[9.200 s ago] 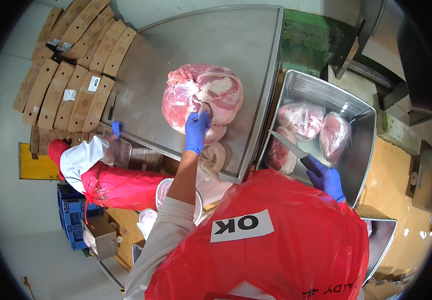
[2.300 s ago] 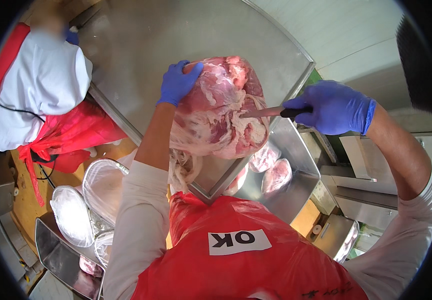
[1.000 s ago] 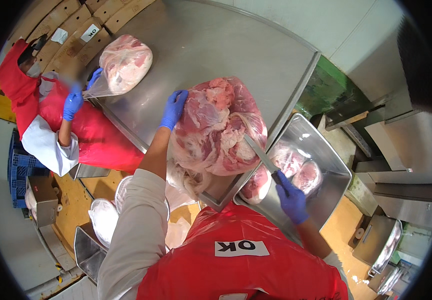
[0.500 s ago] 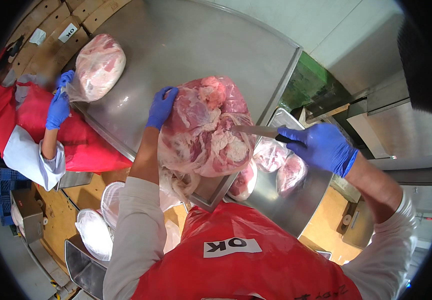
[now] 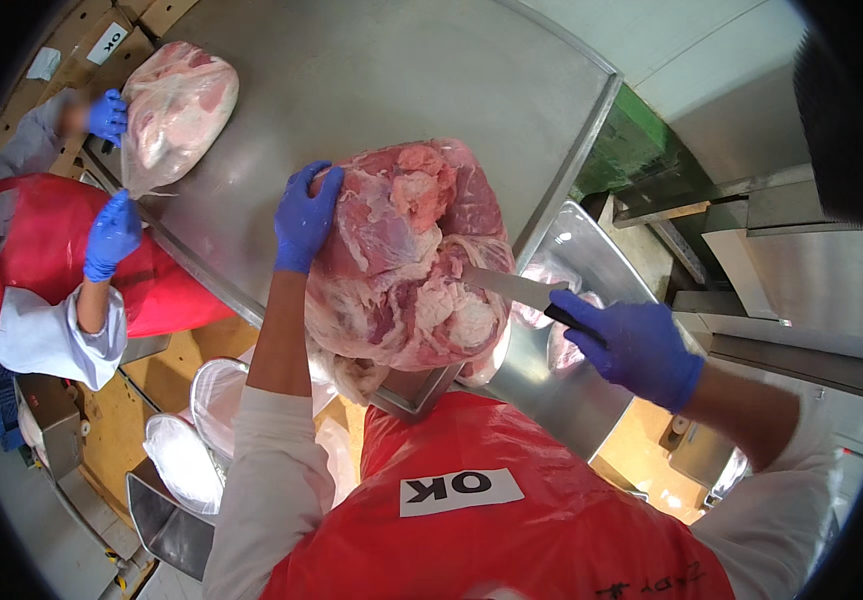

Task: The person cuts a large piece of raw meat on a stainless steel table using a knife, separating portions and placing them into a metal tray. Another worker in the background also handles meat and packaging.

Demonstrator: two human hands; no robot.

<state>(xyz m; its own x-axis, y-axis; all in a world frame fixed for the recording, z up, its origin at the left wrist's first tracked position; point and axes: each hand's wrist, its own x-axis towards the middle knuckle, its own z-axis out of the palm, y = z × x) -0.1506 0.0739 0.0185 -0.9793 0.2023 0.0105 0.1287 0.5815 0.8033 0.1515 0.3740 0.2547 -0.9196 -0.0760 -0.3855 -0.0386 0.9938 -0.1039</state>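
A large piece of raw pink meat point(image 5: 392, 260) with pale fat lies in front of me at the near corner of the steel table point(image 5: 372, 80). My left hand point(image 5: 306, 215), in a blue glove, grips its upper left edge. In my blue-gloved right hand point(image 5: 637, 345), closed round the black handle, is a knife point(image 5: 514, 287). The blade points left, and its tip touches or enters the meat near a pale lump of fat; the very tip is hidden. Crumpled clear plastic point(image 5: 352, 375) hangs below the meat's near side.
At the left, a co-worker's gloved hands point(image 5: 112, 235) are beside a plastic-bagged piece of meat point(image 5: 177, 110). More wrapped meat point(image 5: 564, 340) lies in a steel trough point(image 5: 592, 405) to the right. Cardboard boxes point(image 5: 132, 55) stand far left; plastic-lined tubs point(image 5: 184, 460) stand low left.
My right hand has dropped a little, and the knife slants more, its tip still at the same part of the meat. The co-worker's hands have moved apart beside the bagged meat.
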